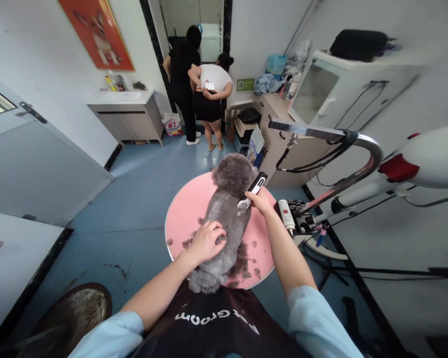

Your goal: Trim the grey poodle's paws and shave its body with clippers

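Note:
A grey curly-haired dog point(226, 209) stands on a round pink grooming table point(184, 209), head away from me. My left hand point(206, 241) rests on the dog's rear back, fingers curled against the fur. My right hand point(260, 201) is closed round a black and white hair clipper point(252, 190), whose blade end touches the dog's right side. Clumps of cut grey fur point(246, 258) lie on the pink top near the dog's hindquarters.
A metal grooming arm point(336, 136) with a hanging leash curves over the table's right. A tray of tools and a white bottle point(286, 215) sits beside it. A white dryer nozzle point(414, 164) juts in at right. Two people point(199, 84) stand in the far doorway. A round stool point(74, 308) is at lower left.

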A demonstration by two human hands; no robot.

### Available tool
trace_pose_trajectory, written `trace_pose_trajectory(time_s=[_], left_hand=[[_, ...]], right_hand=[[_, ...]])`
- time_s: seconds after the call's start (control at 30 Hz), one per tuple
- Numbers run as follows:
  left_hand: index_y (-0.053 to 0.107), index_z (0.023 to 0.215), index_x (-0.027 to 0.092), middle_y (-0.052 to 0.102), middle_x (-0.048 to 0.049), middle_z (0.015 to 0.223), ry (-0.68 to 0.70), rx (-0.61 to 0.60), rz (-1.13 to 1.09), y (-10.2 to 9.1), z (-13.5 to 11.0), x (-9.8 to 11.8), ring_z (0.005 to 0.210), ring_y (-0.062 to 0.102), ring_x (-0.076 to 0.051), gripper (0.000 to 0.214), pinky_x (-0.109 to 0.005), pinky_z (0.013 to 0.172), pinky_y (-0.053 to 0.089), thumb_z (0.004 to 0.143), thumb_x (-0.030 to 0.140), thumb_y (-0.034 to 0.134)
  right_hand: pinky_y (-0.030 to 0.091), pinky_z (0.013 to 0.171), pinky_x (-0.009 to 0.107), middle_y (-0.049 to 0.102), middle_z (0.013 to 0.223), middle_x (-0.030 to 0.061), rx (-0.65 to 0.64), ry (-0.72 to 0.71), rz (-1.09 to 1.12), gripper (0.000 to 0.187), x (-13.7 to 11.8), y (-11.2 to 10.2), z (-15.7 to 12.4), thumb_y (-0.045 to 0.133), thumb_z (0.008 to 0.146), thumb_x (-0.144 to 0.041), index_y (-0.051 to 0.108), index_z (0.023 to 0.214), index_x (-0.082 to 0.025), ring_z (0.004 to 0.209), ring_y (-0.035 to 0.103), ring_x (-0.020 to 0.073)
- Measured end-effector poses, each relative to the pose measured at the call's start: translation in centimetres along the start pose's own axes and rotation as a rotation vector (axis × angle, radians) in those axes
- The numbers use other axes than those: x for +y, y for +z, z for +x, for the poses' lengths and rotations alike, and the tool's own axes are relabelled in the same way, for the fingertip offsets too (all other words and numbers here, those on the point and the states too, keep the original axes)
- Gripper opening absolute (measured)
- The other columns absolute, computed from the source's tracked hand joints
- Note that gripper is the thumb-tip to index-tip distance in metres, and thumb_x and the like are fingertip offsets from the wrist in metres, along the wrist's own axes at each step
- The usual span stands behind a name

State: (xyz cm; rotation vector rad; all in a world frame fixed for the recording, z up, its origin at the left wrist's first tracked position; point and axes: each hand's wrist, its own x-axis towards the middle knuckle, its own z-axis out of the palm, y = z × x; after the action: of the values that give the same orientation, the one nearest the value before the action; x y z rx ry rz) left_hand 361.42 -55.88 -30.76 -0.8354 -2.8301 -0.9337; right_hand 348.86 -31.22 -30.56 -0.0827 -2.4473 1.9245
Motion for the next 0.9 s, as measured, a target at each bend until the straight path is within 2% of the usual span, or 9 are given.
trace_pose_trajectory(time_s=[0.13,0.33,0.57,0.7,0.77,0.83,0.9], left_hand=[[0.068,0.103,0.019,0.066,-0.008,0.106,-0.01,-0.002,-0.02,-0.2,-0.1,-0.1,0.1,0.061,-0.025,0.023,-0.04,0.091,0.05,0.081,0.019,0.066],[0.068,0.102,0.019,0.066,-0.0076,0.107,0.005,0.0,-0.031,0.0,-0.2,-0.4,0.101,0.06,-0.025,0.021,-0.04,0.091,0.05,0.081,0.019,0.066],[0.067,0.1,0.018,0.065,-0.0079,0.11,0.013,0.019,-0.032,0.2,-0.4,-0.6,0.104,0.06,-0.025,0.02,-0.041,0.092,0.051,0.08,0.017,0.067],[0.067,0.098,0.019,0.065,-0.0079,0.11,0.019,0.013,-0.03,0.1,-0.4,-0.4,0.104,0.059,-0.025,0.017,-0.043,0.093,0.051,0.081,0.018,0.067],[0.067,0.098,0.019,0.064,-0.0081,0.111,0.017,0.007,-0.038,0.1,-0.4,-0.4,0.105,0.059,-0.026,0.017,-0.044,0.094,0.051,0.081,0.019,0.067],[0.065,0.101,0.019,0.064,-0.0082,0.112,0.009,0.009,-0.051,0.1,-0.5,-0.4,0.107,0.059,-0.025,0.02,-0.043,0.095,0.05,0.08,0.018,0.066],[0.062,0.106,0.019,0.063,-0.0091,0.115,-0.004,0.02,-0.065,0.1,-0.6,-0.5,0.109,0.059,-0.025,0.027,-0.043,0.098,0.05,0.079,0.017,0.067]], right_hand=[[0.041,0.04,0.022,0.062,0.06,-0.0023,-0.05,0.04,0.063,0.029,1.0,0.1,-3.1,0.073,0.062,-0.035,0.057,0.079,-0.019,0.048,0.052,0.012],[0.034,0.038,0.021,0.052,0.055,-0.0049,0.145,0.054,0.156,0.026,1.2,-0.1,-1.5,0.063,0.074,-0.04,0.043,0.072,-0.024,0.043,0.042,0.0087],[0.039,0.041,0.024,0.055,0.056,-0.0041,0.086,0.073,0.159,0.031,1.3,1.0,-4.7,0.075,0.061,-0.036,0.051,0.073,-0.022,0.046,0.048,0.0116],[0.043,0.05,0.025,0.056,0.062,-0.0031,0.188,0.037,0.149,0.024,-0.2,0.8,-1.6,0.065,0.072,-0.04,0.051,0.077,-0.022,0.057,0.052,0.0138],[0.044,0.055,0.025,0.058,0.066,-0.0025,0.189,0.027,0.139,0.022,-0.8,1.0,0.2,0.067,0.07,-0.037,0.052,0.077,-0.022,0.063,0.055,0.0151],[0.046,0.058,0.025,0.06,0.071,-0.002,0.151,0.024,0.136,0.023,-1.1,1.5,0.4,0.07,0.066,-0.033,0.055,0.08,-0.021,0.068,0.056,0.0162],[0.047,0.059,0.026,0.062,0.073,-0.0016,0.093,0.028,0.146,0.026,-0.9,2.3,-1.1,0.07,0.067,-0.034,0.057,0.086,-0.02,0.069,0.057,0.0168]])
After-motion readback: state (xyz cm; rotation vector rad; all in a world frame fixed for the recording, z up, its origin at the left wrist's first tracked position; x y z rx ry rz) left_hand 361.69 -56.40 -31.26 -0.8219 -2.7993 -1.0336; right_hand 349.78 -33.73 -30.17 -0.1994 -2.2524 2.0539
